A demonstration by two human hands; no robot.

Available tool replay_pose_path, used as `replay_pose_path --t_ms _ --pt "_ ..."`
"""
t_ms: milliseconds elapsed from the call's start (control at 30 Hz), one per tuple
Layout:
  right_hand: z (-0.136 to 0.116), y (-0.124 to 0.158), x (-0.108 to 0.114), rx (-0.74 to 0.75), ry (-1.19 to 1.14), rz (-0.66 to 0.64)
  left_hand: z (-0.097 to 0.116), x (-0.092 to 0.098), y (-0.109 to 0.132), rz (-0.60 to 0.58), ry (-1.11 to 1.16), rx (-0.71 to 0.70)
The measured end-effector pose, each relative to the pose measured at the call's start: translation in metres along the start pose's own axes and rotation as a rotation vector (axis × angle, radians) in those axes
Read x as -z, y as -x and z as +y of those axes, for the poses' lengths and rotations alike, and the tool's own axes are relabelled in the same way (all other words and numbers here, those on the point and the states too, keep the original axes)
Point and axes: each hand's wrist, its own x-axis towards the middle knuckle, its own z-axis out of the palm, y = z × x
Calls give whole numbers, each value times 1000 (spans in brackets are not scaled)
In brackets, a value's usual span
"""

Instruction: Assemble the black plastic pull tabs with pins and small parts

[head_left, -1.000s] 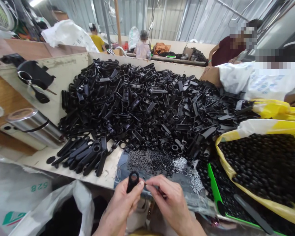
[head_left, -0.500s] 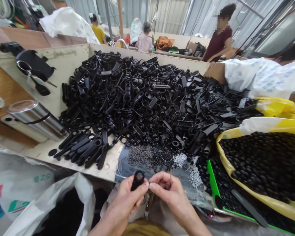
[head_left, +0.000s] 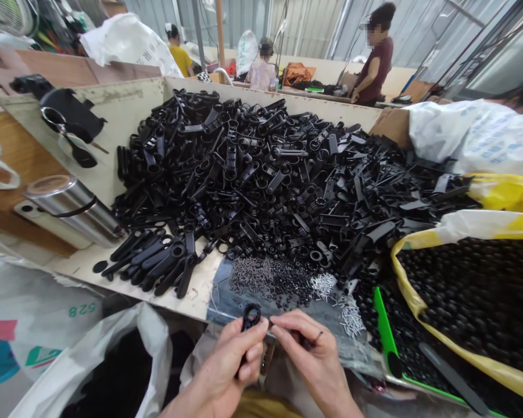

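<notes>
My left hand (head_left: 230, 363) is closed around a black plastic handle part (head_left: 246, 319), its ring-shaped end sticking up above the fingers. Close beside it, my right hand (head_left: 316, 357) pinches thumb and forefinger together on something too small to make out. A thin dark stick-like tip shows between that hand's fingers. Just beyond both hands, a grey sheet (head_left: 224, 305) carries small brownish pieces (head_left: 248, 276), small black pieces (head_left: 290, 283) and silver pins (head_left: 352, 316).
A big heap of black plastic parts (head_left: 261, 157) fills the bench. Left are lined-up black handles (head_left: 157, 264), a steel flask (head_left: 76, 206) and a white sack (head_left: 157, 348). Right are a green-edged tray (head_left: 386, 337) and a yellow-edged sack (head_left: 407, 284). Several people work behind.
The view has shifted slightly. My hands remain close together, the ring end turned a little and the right fingers slightly apart from the left. The standing person in back has turned.
</notes>
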Motion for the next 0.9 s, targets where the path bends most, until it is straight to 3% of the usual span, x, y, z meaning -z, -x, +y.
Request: replay_pose_path --t_ms 300,567,900 --pt "-2 3 3 82 47 -3 -5 0 -6 33 -131 -135" --pt "0 6 6 54 48 32 -5 1 -13 -24 202 148" --pt "0 2 15 113 147 33 -8 -3 -13 -50 193 156"
